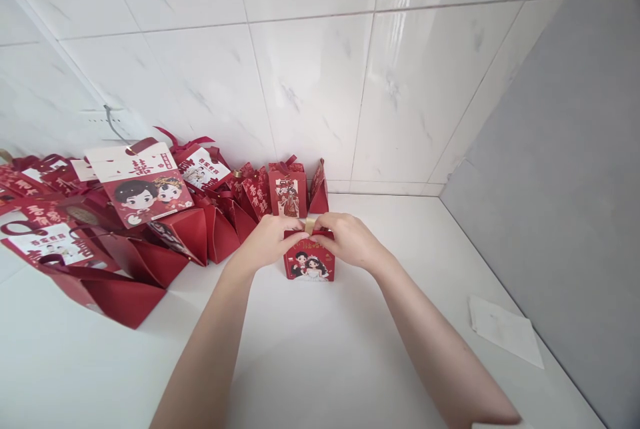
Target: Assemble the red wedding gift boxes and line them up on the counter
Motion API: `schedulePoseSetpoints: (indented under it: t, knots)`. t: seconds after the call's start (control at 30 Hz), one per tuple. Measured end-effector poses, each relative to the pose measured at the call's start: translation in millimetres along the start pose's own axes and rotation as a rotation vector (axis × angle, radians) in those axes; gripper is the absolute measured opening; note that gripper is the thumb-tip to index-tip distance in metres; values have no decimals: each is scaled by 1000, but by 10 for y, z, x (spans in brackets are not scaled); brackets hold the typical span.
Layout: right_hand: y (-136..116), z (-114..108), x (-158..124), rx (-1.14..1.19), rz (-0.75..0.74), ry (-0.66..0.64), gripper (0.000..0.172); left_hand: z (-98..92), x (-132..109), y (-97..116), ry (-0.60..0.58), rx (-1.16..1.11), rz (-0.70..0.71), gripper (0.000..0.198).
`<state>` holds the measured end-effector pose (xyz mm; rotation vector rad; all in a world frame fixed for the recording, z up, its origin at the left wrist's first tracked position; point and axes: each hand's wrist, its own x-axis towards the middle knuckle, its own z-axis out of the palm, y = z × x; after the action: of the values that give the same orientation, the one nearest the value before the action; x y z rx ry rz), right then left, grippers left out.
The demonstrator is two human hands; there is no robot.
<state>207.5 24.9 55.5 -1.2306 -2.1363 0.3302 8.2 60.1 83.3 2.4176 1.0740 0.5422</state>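
Now | hands (270, 240) (349, 240) — pinching top of red box (311, 268) | white counter (320, 356)

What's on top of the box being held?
A gold ribbon sits atop the box. The left hand and right hand partly cover its top; its inside is hidden.

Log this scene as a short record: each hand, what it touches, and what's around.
Left hand: at the box's top, thumb in front
Right hand: at the box's top, thumb in front
Box: red, upright, a cartoon couple on its front
Ribbon: gold, at the box's top, between the hands
Other boxes: mostly red, crowded to the left and behind
White sheet: flat, far right, by the grey panel
Surface: white table
Backdrop: tiled wall
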Motion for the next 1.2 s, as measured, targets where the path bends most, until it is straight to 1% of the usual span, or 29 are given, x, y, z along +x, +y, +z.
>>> schedulePoseSetpoints:
  t: [0.13,0.23,0.3,0.37,0.47,0.57,0.7,0.77,0.83,0.93,1.07,1.2]
  knots:
    - [-28,-20,4,-109,-44,10,14,-10,4,-30,0,38,41,23]
    - [-49,-48,-14,-114,-40,-7,18,-32,-10,-32,-10,27,45,23]
    - [-55,-58,-31,-65,-24,-27,15,-53,-30,-23,-37,-4,32,22]
    - [-60,-50,-40,-6,-13,-28,6,-73,-53,-5,-62,-24,22,21]
    - [-74,-6,-27,17,-17,-3,2,-90,-75,31,-32,12,26,20]
    - [-88,35,-4,-26,-64,15,15,-92,-73,62,8,87,53,18]
    - [-82,38,8,-1,-130,11,20,-83,-51,78,-11,121,141,18]
    - [-70,28,9,41,-141,-2,21,-74,-38,69,-24,119,154,19]
    - [-54,13,8,78,-133,-13,21,-68,-28,45,-38,102,133,20]
    - [-34,-27,-5,110,-55,-42,19,-78,-29,-5,-60,33,69,21]
    - [-36,-104,-33,155,24,-118,23,-131,-63,-39,-100,-58,3,21]
    - [-75,-118,-41,207,33,-68,15,-144,-84,-18,-60,-109,-26,27]
